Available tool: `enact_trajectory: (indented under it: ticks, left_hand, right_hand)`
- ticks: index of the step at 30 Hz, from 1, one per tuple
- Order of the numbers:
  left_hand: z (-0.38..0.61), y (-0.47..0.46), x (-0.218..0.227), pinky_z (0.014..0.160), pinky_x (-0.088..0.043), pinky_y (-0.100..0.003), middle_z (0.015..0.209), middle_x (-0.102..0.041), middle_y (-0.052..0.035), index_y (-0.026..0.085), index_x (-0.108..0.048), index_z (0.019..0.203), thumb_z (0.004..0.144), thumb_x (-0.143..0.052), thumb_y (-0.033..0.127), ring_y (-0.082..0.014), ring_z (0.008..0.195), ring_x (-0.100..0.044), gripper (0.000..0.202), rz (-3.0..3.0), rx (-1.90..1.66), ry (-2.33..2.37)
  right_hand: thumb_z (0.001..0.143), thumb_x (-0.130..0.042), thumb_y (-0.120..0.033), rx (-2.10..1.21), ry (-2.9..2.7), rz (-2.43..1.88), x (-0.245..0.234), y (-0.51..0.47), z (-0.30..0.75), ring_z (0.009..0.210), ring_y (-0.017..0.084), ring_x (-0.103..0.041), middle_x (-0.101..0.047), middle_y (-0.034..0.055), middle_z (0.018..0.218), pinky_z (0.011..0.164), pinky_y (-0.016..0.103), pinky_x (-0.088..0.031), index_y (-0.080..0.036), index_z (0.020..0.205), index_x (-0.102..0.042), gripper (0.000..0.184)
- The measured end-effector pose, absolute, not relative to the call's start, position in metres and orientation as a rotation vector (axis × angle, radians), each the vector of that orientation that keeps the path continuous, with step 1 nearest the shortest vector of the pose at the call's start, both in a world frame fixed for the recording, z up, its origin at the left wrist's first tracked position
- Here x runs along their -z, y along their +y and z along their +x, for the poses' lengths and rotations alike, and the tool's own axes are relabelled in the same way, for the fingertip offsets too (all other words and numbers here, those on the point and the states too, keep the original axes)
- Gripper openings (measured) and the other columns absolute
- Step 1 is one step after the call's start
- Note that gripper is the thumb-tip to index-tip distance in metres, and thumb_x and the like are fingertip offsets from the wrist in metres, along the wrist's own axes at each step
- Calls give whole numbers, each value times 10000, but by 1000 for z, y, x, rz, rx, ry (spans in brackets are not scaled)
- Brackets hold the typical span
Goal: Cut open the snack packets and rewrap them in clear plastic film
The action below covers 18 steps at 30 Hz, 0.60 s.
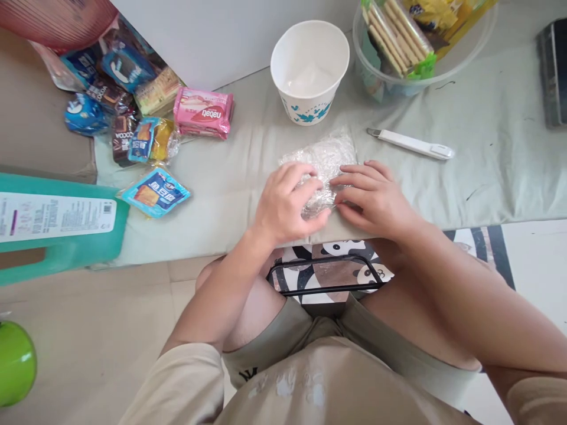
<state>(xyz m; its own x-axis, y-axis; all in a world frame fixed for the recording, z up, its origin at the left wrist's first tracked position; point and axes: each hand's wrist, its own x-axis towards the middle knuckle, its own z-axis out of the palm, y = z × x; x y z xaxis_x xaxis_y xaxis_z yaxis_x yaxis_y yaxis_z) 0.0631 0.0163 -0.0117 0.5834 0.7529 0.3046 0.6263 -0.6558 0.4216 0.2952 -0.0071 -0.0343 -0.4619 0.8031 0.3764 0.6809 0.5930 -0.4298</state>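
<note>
A crumpled bundle of clear plastic wrap (325, 153) lies on the cloth-covered table in front of me. My left hand (290, 200) curls over its left and near side, thumb and fingers apart around the film. From the right, my right hand (370, 195) grips the bundle's edge with bent, slightly separated fingertips. What the wrap contains, if anything, cannot be made out. Just behind it stands a white paper tub (310, 74) with a blue leaf print. A white utility knife (410, 143) lies to the right of the bundle, its tip pointing left.
Back right, a clear plastic bowl (469, 62) holds packaged snacks. Left of the tub are a pink wafer pack (204, 112), a blue snack packet (156, 192) and several other wrapped snacks. A green jug (88, 224) stands far left. A dark box (553, 74) sits at the right edge.
</note>
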Motion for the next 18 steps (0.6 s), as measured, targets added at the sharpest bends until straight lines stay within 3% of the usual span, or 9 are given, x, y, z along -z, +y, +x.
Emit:
enact_trajectory:
  ticks: [2,5,8,11,15,18]
  left_hand:
    - [64,7,8,1006,-537,-491,1217,-720,-150,171,-719,1062,837,-696,433,-338,1176,-657,346,2605,-628,1060]
    - [65,1,10,948,-550,-450,1169,-741,-136,168,-711,1060,867,-651,250,-306,1115,-685,218,2673,-541,1068]
    - [61,5,17,772,-556,-349,918,-757,-74,170,-704,937,893,-524,90,-214,862,-707,201,2600,-683,1176]
    - [57,12,19,677,-539,-279,804,-744,-18,186,-691,880,900,-524,87,-151,737,-691,195,2364,-862,1255]
    - [54,13,16,781,-599,-257,909,-783,-3,195,-676,953,863,-603,122,-131,818,-739,137,2119,-905,1167]
    - [53,12,14,945,-614,-292,1075,-797,-23,203,-655,1123,822,-672,147,-163,1009,-771,306,2099,-794,1145]
  right_hand:
    - [940,-581,-193,-314,-2207,-1160,32,-5,290,1187,270,-709,-795,50,1116,1077,472,-456,-231,872,-678,124]
    - [921,-577,-211,-386,-2113,-1163,27,-4,288,1068,258,-742,-794,63,1066,977,444,-503,-227,905,-679,104]
    - [903,-640,-336,-452,-2121,-1160,23,-4,294,1127,301,-735,-791,83,1119,1023,490,-494,-227,1061,-691,199]
    - [874,-688,-413,-459,-2172,-1188,24,-3,298,1237,344,-699,-784,89,1205,1113,556,-441,-248,1166,-682,336]
    - [911,-614,-272,-424,-2105,-1209,29,-2,297,1175,298,-736,-814,48,1036,1083,515,-483,-263,946,-687,81]
    - [913,-587,-254,-474,-2052,-1231,26,-2,295,1072,269,-765,-786,22,857,1103,505,-490,-263,880,-677,96]
